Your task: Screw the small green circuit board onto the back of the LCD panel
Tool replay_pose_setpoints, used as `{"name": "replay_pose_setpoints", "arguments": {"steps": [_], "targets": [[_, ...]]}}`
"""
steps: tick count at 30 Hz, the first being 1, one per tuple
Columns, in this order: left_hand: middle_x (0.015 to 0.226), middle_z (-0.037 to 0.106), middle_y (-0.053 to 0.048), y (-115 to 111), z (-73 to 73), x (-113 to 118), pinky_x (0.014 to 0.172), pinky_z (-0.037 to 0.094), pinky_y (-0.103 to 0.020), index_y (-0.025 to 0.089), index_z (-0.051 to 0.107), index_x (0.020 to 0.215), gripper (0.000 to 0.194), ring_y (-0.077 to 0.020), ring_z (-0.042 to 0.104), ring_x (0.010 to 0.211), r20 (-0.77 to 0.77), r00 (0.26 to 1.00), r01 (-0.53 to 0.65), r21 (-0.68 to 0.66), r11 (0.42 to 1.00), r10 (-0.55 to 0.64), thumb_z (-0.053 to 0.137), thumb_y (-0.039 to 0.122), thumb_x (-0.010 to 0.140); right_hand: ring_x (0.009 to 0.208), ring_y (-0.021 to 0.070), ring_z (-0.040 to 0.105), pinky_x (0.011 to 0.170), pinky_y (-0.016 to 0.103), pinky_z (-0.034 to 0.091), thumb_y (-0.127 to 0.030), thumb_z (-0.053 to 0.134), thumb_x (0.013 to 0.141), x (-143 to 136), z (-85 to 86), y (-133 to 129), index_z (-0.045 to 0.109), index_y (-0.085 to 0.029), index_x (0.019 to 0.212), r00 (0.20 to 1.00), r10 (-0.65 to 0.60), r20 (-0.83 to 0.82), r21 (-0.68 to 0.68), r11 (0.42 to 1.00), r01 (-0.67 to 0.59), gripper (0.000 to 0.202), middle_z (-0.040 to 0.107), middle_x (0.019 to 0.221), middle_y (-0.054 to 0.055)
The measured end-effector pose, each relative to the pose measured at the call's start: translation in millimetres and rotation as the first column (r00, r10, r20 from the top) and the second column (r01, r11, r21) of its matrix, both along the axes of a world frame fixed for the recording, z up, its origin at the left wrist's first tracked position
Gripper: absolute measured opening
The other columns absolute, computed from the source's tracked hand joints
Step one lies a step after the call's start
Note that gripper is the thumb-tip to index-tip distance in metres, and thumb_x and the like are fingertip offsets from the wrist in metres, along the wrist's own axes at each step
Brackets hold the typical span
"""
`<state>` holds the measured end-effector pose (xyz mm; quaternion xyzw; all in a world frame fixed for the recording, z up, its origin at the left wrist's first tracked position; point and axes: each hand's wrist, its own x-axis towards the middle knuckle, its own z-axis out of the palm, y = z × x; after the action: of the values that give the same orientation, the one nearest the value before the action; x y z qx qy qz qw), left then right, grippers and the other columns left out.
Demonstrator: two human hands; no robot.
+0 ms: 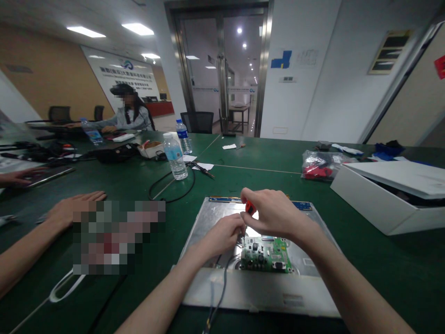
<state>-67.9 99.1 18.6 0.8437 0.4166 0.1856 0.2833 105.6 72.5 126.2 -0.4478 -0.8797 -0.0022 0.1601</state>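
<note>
My right hand (pixel 269 211) is closed round the red handle of a screwdriver (pixel 249 207); its shaft points down at the upper left corner of a green circuit board (pixel 266 255). Beside it, my left hand (pixel 227 232) has its fingers pressed together near the screwdriver's tip, and what they pinch is hidden. The board lies on a silvery flat display panel (pixel 205 227) with a pale strip along its near edge. Dark cables (pixel 224 287) run from the board's left side over that edge.
A water bottle (pixel 175 157) stands beyond the panel, near a looped black cable (pixel 150 190). On the right is a white box (pixel 378 199) with its lid ajar, beside a plastic bag (pixel 321 167). Another person's hand (pixel 78 206) rests at left; someone sits farther back.
</note>
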Motion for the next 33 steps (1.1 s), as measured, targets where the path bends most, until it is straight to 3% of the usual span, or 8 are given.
{"name": "replay_pose_setpoints", "arguments": {"steps": [4,12,18,24,30,33], "targets": [[0.078,0.060,-0.003,0.2,-0.7,-0.2,0.065,0.038,-0.025,0.016,0.056,0.070,0.018,-0.0173,0.053,0.075,-0.017,1.000,0.024,0.049,0.999,-0.023,0.041,0.006,0.072,0.054,0.0121,0.047,0.050,0.027,0.016,-0.046,0.048,0.087,-0.8,-2.7,4.0,0.055,-0.023,0.087,0.997,-0.059,0.045,0.021,0.998,0.058,0.025,0.062,0.066,0.000],[0.083,0.061,-0.003,0.6,-3.7,0.6,0.072,0.040,-0.026,0.016,0.057,0.073,0.017,-0.0174,0.055,0.078,0.052,0.998,0.026,0.081,0.996,-0.030,0.043,0.007,0.071,0.060,0.0116,0.049,0.050,0.026,0.020,-0.028,0.055,0.076,-0.5,1.3,-1.7,0.052,-0.019,0.089,0.999,0.027,-0.025,-0.018,0.999,-0.028,0.016,0.064,0.074,0.000],[0.077,0.061,-0.003,-0.1,1.1,1.0,0.066,0.039,-0.025,0.015,0.058,0.069,0.018,-0.0174,0.054,0.074,-0.048,0.998,0.032,0.053,0.998,-0.029,0.042,0.007,0.071,0.058,0.0126,0.051,0.050,0.026,0.018,-0.044,0.051,0.085,-1.0,-1.8,2.4,0.054,-0.022,0.092,0.998,-0.046,0.033,0.008,0.999,0.046,0.023,0.064,0.071,0.000],[0.080,0.061,-0.003,1.8,-5.1,0.0,0.067,0.040,-0.025,0.016,0.058,0.071,0.019,-0.0168,0.054,0.076,0.009,0.999,0.047,0.104,0.993,-0.048,0.042,0.006,0.071,0.060,0.0134,0.053,0.050,0.026,0.018,-0.028,0.053,0.078,-1.8,-0.7,1.5,0.052,-0.020,0.095,0.999,-0.047,0.022,0.019,0.999,0.046,0.019,0.066,0.077,0.001],[0.081,0.062,-0.003,0.7,-3.4,0.2,0.067,0.041,-0.025,0.016,0.060,0.072,0.022,-0.0174,0.055,0.077,-0.017,0.999,0.041,0.089,0.995,-0.040,0.041,0.005,0.071,0.059,0.0141,0.053,0.049,0.026,0.016,-0.046,0.049,0.086,-2.0,-2.5,3.5,0.053,-0.023,0.090,0.991,-0.108,0.073,0.043,0.994,0.105,0.024,0.065,0.072,0.001],[0.083,0.062,-0.004,0.6,-2.7,0.5,0.071,0.042,-0.026,0.016,0.062,0.075,0.024,-0.0181,0.055,0.080,-0.026,0.999,0.049,0.091,0.995,-0.046,0.041,0.005,0.072,0.058,0.0134,0.052,0.049,0.027,0.016,-0.037,0.050,0.086,-2.5,-2.2,2.8,0.053,-0.022,0.094,0.991,-0.108,0.073,0.037,0.994,0.105,0.018,0.066,0.073,0.001]]}}
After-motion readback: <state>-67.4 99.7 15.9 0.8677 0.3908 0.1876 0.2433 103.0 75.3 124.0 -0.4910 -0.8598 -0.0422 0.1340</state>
